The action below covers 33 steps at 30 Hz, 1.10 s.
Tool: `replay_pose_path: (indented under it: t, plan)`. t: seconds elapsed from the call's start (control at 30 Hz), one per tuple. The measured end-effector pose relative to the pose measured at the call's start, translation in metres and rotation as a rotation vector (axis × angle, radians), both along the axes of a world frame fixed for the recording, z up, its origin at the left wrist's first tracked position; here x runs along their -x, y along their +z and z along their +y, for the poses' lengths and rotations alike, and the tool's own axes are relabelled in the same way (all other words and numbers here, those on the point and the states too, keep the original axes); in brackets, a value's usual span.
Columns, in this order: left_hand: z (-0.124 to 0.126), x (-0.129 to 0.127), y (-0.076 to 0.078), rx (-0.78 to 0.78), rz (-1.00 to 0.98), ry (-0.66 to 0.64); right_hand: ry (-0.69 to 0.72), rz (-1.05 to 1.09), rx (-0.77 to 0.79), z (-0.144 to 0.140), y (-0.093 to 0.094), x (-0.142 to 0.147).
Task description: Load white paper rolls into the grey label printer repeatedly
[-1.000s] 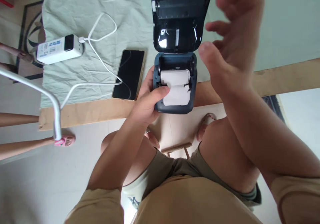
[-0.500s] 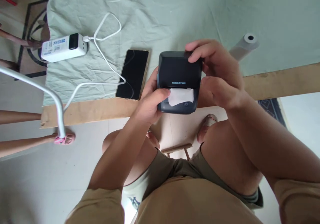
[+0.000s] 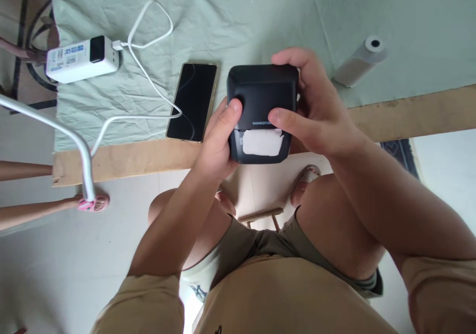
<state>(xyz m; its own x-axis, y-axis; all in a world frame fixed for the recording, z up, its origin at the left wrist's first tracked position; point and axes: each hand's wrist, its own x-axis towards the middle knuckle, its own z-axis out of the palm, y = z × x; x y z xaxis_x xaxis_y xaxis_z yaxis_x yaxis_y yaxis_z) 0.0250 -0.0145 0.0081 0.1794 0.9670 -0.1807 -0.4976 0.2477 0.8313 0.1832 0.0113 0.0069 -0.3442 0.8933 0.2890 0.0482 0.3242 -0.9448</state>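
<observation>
A black NIIMBOT label printer (image 3: 256, 93) is held in both hands above the table's near edge. A short piece of white label paper (image 3: 262, 143) with a ragged end sticks out of its front slot. My left hand (image 3: 219, 140) grips the left side, its thumb lying on the lid. My right hand (image 3: 316, 105) wraps the right side, with the thumb near the printed name and the fingers at the far right corner. The printer's underside is hidden. Just left of it, a dark-screened phone (image 3: 193, 100) lies on the cloth.
A white power bank (image 3: 82, 61) with a white cable (image 3: 139, 66) rests at the left, the cable crossing the phone. A white paper roll (image 3: 360, 62) stands to the right on the green cloth (image 3: 253, 16). Another person's legs (image 3: 37, 210) show at the left.
My left thumb has moved from the paper up onto the lid. My right thumb has come onto the lid's front, and the printer has tilted. The label paper now lies flatter.
</observation>
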Motion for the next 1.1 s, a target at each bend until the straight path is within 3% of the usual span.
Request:
replay_pose_path:
  t: [0.2, 0.3, 0.57, 0.7, 0.87, 0.97, 1.1]
  plan:
    - [0.006, 0.0, 0.0, 0.054, 0.003, 0.023, -0.066, -0.054, 0.052, 0.002, -0.006, -0.001]
    - [0.01, 0.003, -0.005, 0.069, -0.021, 0.041, -0.078, -0.047, 0.007, 0.002, -0.007, -0.003]
    - [0.009, 0.008, -0.01, 0.067, -0.083, 0.019, 0.084, -0.062, -0.132, 0.001, -0.007, -0.003]
    - [0.01, 0.009, -0.013, 0.044, -0.075, 0.048, 0.114, -0.079, -0.174, 0.004, -0.009, -0.003]
    - [0.014, 0.01, -0.013, 0.152, -0.055, 0.049, 0.083, -0.087, -0.132, 0.009, -0.014, -0.006]
    - [0.014, 0.008, -0.008, 0.126, -0.112, -0.032, -0.078, -0.084, -0.2, 0.008, -0.007, -0.005]
    - [0.009, 0.007, -0.003, 0.029, -0.116, -0.127, -0.565, -0.084, -0.323, 0.003, 0.015, 0.002]
